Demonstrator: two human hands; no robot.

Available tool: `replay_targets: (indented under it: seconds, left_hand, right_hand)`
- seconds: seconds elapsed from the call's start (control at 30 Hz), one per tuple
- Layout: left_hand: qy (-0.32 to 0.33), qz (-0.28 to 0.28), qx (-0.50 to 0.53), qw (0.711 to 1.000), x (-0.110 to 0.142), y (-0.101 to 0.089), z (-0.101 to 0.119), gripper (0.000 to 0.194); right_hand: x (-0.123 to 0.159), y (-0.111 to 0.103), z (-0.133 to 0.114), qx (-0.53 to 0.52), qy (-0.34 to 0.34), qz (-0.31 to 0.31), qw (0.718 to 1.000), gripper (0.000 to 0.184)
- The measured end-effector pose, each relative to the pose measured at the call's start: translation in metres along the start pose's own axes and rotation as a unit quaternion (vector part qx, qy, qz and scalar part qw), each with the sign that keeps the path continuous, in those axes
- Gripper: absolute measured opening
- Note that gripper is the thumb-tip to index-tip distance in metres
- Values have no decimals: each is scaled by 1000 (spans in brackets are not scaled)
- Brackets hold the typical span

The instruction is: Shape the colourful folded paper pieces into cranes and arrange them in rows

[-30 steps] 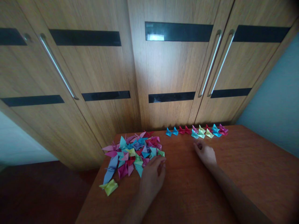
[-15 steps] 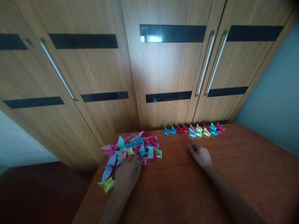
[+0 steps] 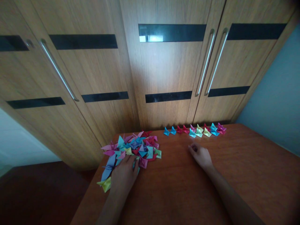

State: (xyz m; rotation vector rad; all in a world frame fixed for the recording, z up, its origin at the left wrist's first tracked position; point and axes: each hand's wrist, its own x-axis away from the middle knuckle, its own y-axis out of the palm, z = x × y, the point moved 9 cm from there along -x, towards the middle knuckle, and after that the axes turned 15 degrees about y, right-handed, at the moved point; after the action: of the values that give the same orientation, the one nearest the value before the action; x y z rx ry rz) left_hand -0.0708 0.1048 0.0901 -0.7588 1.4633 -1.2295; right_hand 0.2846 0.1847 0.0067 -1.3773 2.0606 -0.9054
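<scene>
A pile of colourful origami paper pieces (image 3: 136, 144), some like cranes with pointed wings, covers the table's left side. My left hand (image 3: 124, 173) is at the near edge of this pile, its fingers bent down and closed around a teal origami piece (image 3: 138, 170), which they mostly hide. Beside that hand lie a yellow-green origami piece (image 3: 104, 184) and a long blue-purple one (image 3: 109, 167). My right hand (image 3: 200, 155) rests on the table with curled fingers, and nothing shows in it. Beyond it, along the back edge, stands a row of small origami pieces (image 3: 185, 129).
The reddish-brown wooden table (image 3: 173, 193) runs back to a wooden wardrobe (image 3: 164, 68) with metal handles and dark strips. A pale blue wall (image 3: 276, 100) rises on the right. Past the table's left edge is a dark floor (image 3: 42, 190).
My left hand has drawn slightly left and nearer to me, and the teal piece has shifted with its fingers. My right hand and the back row stay in place.
</scene>
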Motion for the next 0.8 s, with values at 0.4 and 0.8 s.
replay_targets:
  seconds: [0.4,0.8]
  left_hand:
    - [22,183,115,976,12,-39,-13,24]
    - [109,97,302,942,-22,-12,53,22]
  right_hand:
    - [3,-5,-5,-57,0,-8,998,28]
    - [91,32,-99,-277,-128,-282,909,30]
